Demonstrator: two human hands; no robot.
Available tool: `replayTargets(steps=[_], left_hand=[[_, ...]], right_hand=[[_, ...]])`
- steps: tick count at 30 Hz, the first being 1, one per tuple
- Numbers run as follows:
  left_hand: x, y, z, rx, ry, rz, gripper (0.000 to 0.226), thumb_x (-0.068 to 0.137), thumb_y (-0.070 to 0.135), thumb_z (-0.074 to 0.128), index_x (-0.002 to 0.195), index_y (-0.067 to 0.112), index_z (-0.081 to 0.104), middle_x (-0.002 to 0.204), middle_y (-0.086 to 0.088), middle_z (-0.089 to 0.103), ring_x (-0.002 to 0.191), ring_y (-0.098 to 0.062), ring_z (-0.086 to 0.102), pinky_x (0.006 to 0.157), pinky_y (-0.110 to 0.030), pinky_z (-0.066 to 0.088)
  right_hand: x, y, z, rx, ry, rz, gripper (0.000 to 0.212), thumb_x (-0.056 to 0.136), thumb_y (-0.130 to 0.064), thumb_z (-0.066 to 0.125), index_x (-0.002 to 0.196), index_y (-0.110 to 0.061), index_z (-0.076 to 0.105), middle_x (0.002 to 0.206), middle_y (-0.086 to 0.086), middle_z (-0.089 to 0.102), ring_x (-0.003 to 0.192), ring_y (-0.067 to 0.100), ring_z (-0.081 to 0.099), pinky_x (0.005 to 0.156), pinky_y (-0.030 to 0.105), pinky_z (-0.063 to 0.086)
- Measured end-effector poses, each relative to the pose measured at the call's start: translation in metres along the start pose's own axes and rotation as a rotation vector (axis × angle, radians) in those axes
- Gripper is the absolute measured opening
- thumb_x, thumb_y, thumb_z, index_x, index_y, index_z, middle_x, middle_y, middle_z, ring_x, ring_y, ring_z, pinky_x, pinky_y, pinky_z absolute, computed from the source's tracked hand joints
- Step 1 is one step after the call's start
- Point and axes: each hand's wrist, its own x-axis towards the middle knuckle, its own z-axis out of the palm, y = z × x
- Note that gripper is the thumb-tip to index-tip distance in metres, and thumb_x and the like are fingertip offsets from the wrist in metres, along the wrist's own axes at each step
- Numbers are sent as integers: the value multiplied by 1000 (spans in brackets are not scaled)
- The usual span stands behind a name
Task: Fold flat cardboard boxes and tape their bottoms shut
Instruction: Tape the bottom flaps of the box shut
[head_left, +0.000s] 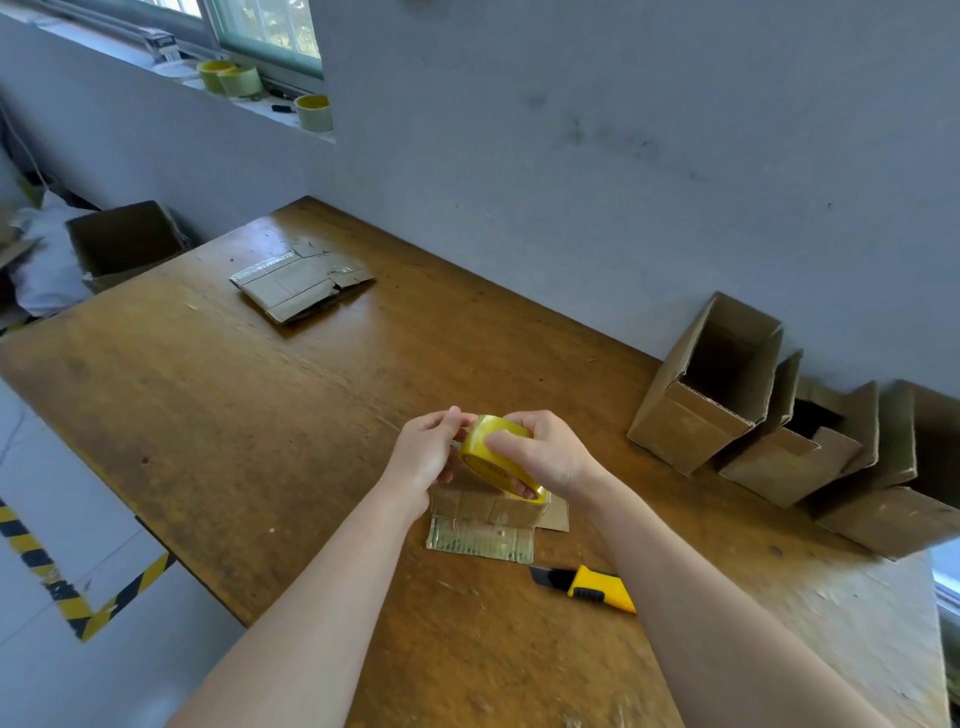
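Note:
A yellow tape roll (480, 448) is held just above a small cardboard box (485, 508) that stands on the wooden table (260, 415). My right hand (545, 451) grips the roll, fingers through its core. My left hand (428, 449) pinches at the roll's left edge with thumb and fingertips. A taped flap (480, 543) of the box lies flat toward me, shiny with tape. The box's top is mostly hidden by the roll and my hands.
A yellow utility knife (592, 590) lies right of the box. Folded open boxes (711, 384) line the wall at right. Flat cardboard (298, 286) lies at the far left of the table. Spare tape rolls (314, 111) sit on the windowsill; an open box (122, 241) stands beyond the table.

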Motion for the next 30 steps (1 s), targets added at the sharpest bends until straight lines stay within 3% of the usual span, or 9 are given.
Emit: replayTargets(steps=[11, 14, 17, 24, 30], left_hand=[[5, 10, -3, -34, 2, 134, 14, 90, 20, 63, 78, 18, 70, 65, 5, 64, 67, -13, 56, 54, -26, 43], [8, 8, -1, 8, 23, 134, 14, 93, 19, 60, 81, 18, 67, 71, 1, 64, 70, -15, 57, 56, -27, 44], [14, 2, 2, 97, 88, 152, 12, 94, 22, 57, 86, 18, 65, 81, -2, 64, 75, -15, 58, 59, -27, 46], [29, -20, 5, 151, 174, 90, 23, 97, 21, 53, 75, 14, 57, 73, -6, 60, 66, -19, 53, 53, -31, 44], [37, -27, 5, 161, 215, 84, 22, 96, 18, 54, 75, 11, 57, 80, -10, 63, 71, -20, 61, 58, -33, 57]], right_hand=[[2, -2, -1, 2, -15, 30, 34, 68, -46, 54, 82, -18, 66, 72, 3, 63, 58, 10, 58, 46, 16, 46], [2, -1, -1, -9, -5, 22, 36, 73, -47, 57, 87, -16, 67, 80, 6, 66, 65, 13, 61, 53, 21, 51], [1, 1, -3, -71, 23, -10, 34, 84, -47, 62, 90, -15, 69, 90, 7, 68, 83, 20, 64, 73, 36, 55], [-3, 0, -24, 5, 59, -37, 25, 86, -29, 64, 81, -5, 68, 74, 5, 59, 71, 16, 54, 66, 35, 44], [1, -3, -18, -152, 101, -47, 25, 85, -42, 65, 82, -18, 71, 80, 5, 68, 72, 13, 60, 65, 34, 51]])
